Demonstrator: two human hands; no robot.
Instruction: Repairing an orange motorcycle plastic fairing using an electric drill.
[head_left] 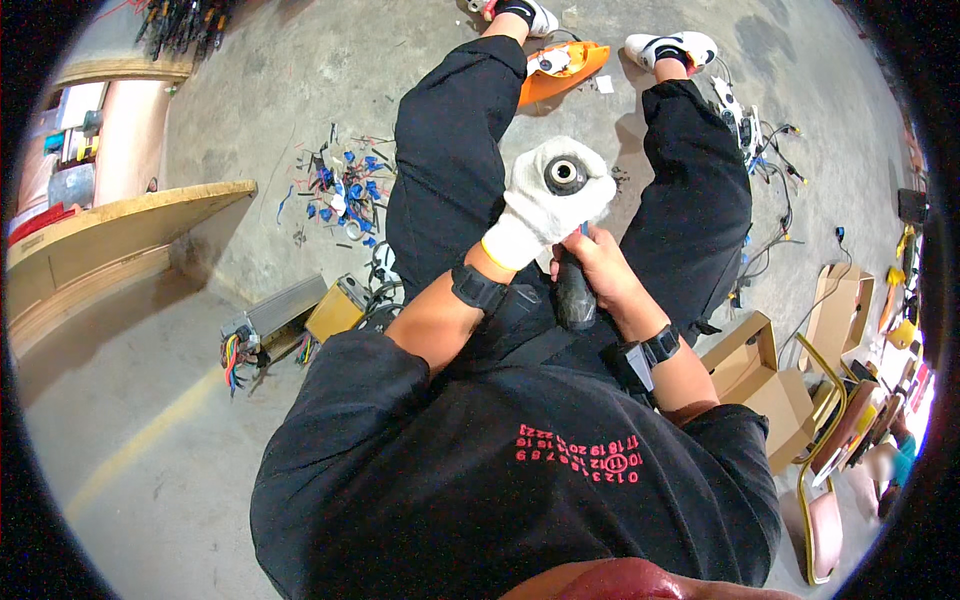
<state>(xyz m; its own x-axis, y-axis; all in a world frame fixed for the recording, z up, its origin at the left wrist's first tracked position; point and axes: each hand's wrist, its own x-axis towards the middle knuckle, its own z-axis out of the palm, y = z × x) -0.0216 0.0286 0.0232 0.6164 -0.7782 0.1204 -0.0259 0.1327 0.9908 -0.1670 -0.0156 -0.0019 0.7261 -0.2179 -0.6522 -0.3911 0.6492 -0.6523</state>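
Note:
Between my thighs, my left hand [535, 205], in a white knit glove, is wrapped round the front of a dark power driver. The driver's round nose [566, 173], with a bright metal ring and a hollow centre, points up toward me. My bare right hand [602, 268] is closed just below and to the right, by the driver's dark handle end [575, 298], which points toward my body. A small blue bit shows between the two hands. The middle of the tool is hidden by my fingers and glove.
An orange tray-like piece [570, 72] lies between my feet. Blue and black scraps [345, 190] litter the floor on the left, near metal-cased units [290, 308] with coloured wires. Cables [785, 190] and open cardboard boxes [755, 375] are on the right. A wooden bench [130, 225] stands left.

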